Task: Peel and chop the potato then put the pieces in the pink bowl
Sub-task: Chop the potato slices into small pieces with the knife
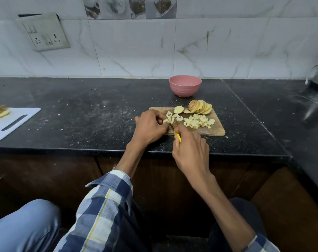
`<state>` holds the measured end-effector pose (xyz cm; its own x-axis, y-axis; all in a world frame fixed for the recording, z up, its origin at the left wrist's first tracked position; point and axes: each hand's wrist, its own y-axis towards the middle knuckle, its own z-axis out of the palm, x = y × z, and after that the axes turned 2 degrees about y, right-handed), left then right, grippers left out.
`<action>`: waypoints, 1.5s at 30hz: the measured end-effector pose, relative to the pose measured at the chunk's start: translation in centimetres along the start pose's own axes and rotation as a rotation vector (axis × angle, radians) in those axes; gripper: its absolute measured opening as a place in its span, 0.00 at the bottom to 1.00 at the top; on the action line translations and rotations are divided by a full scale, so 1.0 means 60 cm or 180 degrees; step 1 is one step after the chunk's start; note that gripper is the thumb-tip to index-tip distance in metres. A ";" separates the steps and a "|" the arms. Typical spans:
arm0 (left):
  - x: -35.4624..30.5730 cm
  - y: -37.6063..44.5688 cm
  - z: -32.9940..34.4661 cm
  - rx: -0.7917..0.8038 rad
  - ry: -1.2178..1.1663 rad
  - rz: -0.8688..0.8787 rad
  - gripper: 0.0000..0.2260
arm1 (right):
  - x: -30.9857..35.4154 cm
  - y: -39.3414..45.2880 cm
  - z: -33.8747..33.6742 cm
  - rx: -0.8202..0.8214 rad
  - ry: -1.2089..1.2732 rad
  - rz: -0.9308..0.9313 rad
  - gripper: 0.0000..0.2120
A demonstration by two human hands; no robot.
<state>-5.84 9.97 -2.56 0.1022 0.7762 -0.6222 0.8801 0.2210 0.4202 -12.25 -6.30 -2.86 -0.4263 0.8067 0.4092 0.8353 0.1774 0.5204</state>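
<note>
wooden board (213, 130), potato slice (165, 121) in left grip (150, 129), knife (177, 136) in right grip (190, 151)

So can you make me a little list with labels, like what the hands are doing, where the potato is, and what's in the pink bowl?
left hand: pinches a potato piece on the wooden board
right hand: grips a yellow-handled knife
chopped pieces: piled on the board's middle
potato slices: fanned at the board's far edge, uncut
pink bowl: behind the board, inside not visible
white board: far left, holds more slices
stage: still chopping, no pieces seen in the bowl
</note>
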 end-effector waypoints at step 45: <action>-0.007 -0.010 -0.013 -0.0184 0.0462 0.0042 0.06 | 0.001 0.003 0.001 0.0106 -0.0027 -0.0015 0.17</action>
<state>-6.76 9.99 -2.07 0.0419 0.8555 -0.5161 0.8505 0.2405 0.4678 -12.12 -6.20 -2.80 -0.4275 0.8106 0.4002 0.8444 0.1999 0.4970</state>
